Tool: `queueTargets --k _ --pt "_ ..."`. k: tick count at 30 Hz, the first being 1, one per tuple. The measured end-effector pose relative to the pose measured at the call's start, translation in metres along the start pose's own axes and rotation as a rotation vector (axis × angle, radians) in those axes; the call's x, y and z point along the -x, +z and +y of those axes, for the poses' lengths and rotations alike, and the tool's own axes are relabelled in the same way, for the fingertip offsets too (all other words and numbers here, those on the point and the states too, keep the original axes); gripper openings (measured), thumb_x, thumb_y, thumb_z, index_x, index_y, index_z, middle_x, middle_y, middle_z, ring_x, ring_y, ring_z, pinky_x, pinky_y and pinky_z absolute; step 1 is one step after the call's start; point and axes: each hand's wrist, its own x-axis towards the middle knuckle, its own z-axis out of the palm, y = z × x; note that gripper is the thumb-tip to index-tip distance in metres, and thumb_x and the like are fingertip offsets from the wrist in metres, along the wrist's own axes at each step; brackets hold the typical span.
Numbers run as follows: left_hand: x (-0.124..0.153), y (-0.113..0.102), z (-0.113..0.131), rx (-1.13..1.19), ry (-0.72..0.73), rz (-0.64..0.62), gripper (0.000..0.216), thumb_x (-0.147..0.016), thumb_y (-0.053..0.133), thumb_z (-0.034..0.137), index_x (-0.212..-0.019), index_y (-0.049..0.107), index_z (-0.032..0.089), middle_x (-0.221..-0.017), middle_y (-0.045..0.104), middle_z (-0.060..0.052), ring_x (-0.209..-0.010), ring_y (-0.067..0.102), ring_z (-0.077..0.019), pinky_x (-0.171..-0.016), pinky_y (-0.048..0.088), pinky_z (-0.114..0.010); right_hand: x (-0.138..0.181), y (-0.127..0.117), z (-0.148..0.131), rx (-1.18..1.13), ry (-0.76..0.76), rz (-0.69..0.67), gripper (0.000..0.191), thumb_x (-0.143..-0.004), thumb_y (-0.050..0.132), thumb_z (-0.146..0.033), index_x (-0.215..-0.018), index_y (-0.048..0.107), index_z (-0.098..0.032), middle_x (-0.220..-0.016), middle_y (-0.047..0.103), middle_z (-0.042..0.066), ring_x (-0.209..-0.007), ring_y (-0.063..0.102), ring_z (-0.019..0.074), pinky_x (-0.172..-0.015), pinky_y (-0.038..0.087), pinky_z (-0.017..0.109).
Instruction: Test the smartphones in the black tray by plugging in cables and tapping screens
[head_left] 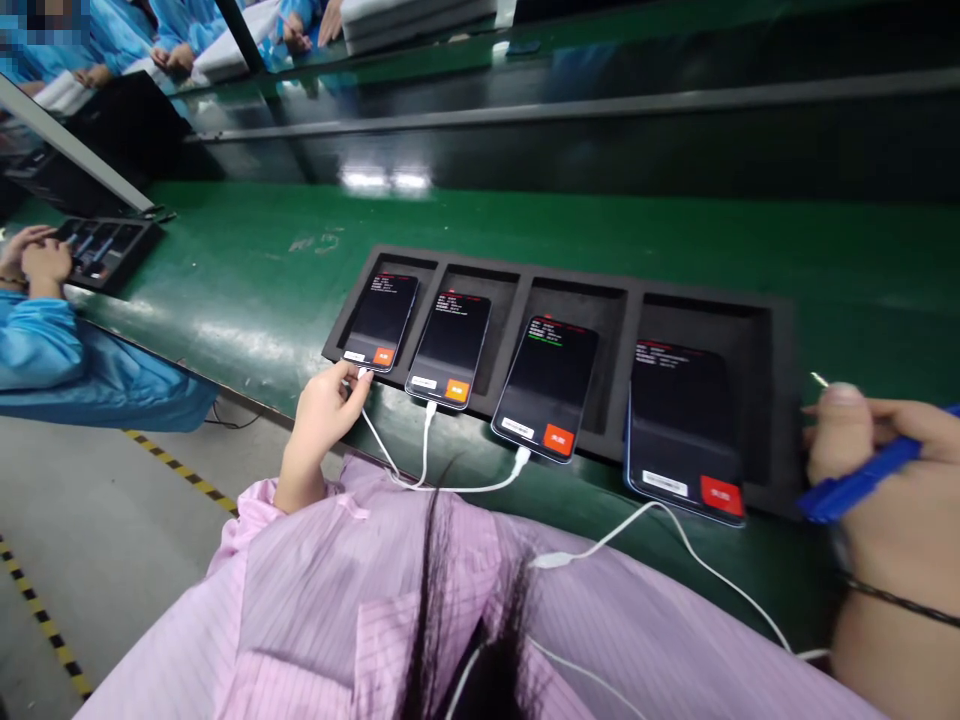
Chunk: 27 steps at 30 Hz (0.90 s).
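A black tray (pixel 757 310) with several slots lies on the green belt (pixel 247 290). A lit phone leans in each slot. My left hand (pixel 324 412) pinches the plug of a white cable (pixel 384 455) at the bottom of the leftmost phone (pixel 379 322). Two neighbouring phones (pixel 450 347) (pixel 546 385) have white cables plugged in. The rightmost phone (pixel 686 430) has none; a loose white plug (pixel 551 560) lies in front of it. My right hand (pixel 885 470), at the tray's right end, is closed on a blue pen (pixel 855 485) and a thin metal pin (pixel 819 379).
At the left a person in a blue coat (pixel 67 360) has hands over another black tray (pixel 105 250). More people in blue sit at the far top left. A dark rail (pixel 600 105) runs behind the belt. Grey floor with yellow-black tape (pixel 180 465) lies lower left.
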Motion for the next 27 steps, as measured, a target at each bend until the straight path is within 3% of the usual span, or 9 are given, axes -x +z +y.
queueTargets --k 5,21,27 --pt "-0.003 -0.002 0.000 -0.010 -0.006 -0.009 0.033 -0.086 0.052 0.052 -0.074 0.055 0.021 -0.054 0.047 0.004 -0.046 0.044 -0.0125 -0.051 0.032 -0.025 0.001 -0.004 -0.020 0.043 0.012 0.023 0.024 -0.048 0.041 -0.052 -0.053 0.044 -0.029 -0.037 0.038 0.001 -0.037 0.038 0.0176 -0.047 0.034 0.035" --pt "-0.002 -0.003 0.000 -0.004 -0.003 -0.020 0.034 -0.087 0.053 0.052 -0.076 0.057 0.020 -0.061 0.055 0.002 -0.047 0.045 -0.0116 -0.052 0.033 -0.025 0.000 -0.005 -0.019 0.050 0.052 -0.041 0.025 -0.047 0.042 -0.054 -0.055 0.043 -0.030 -0.042 0.041 0.002 -0.041 0.039 0.0174 -0.050 0.036 0.037" --pt "-0.006 -0.004 -0.003 0.003 0.014 -0.025 0.035 -0.086 0.056 0.054 -0.073 0.056 0.021 -0.052 0.046 0.005 -0.046 0.043 -0.0122 -0.051 0.032 -0.025 0.001 -0.006 -0.026 0.034 0.037 -0.016 0.023 -0.045 0.040 -0.052 -0.053 0.041 -0.030 -0.038 0.039 0.002 -0.038 0.039 0.0182 -0.047 0.033 0.035"
